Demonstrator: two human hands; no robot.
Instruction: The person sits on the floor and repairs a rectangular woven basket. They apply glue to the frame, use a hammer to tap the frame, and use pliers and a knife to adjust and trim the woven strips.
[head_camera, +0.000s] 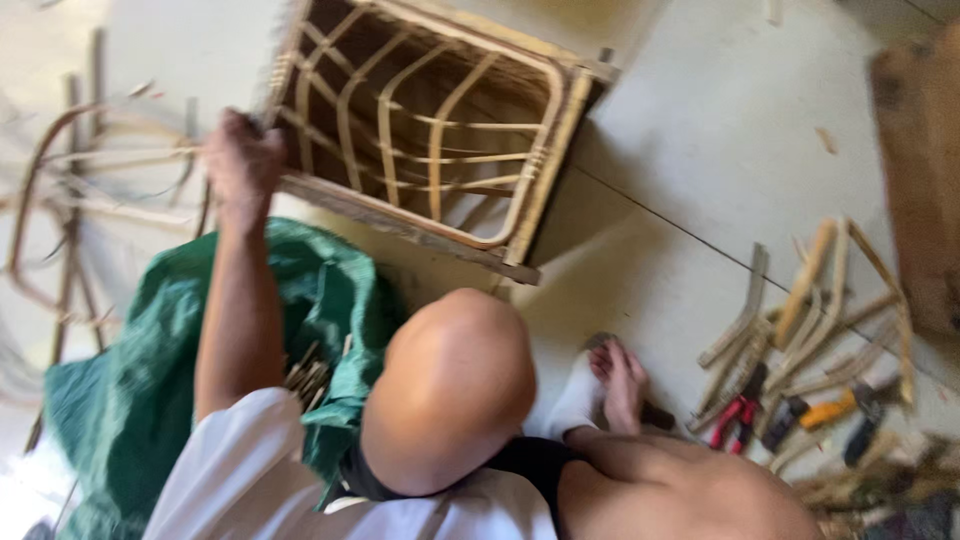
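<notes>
Rattan is what the left hand (243, 160) has closed on: its fingers are curled round the near left corner of a woven cane frame (430, 130), a square panel of bent strips tilted on the pale tiled floor (700, 130) at the far middle of the scene. Whether the fingers pinch a single strip or the frame's edge is lost in the blur. The forearm runs back from that hand to a white sleeve (240, 470) at the near edge.

Just beneath the arm lies a crumpled green sack (150, 370), with short cut sticks showing in its mouth. To the right of the sack a bare knee (450, 385) rises in the near middle. Beyond the knee, the right hand (620, 385) rests low against a white-socked foot (578, 400); its fingers lie loosely bent, and I cannot tell if they hold anything.

Further right, on the floor, lie a heap of cut cane pieces (810, 310), red-handled pliers (735, 418) and an orange-handled tool (830, 410). At the far left, loose bent cane hoops (60, 190) are blurred.
</notes>
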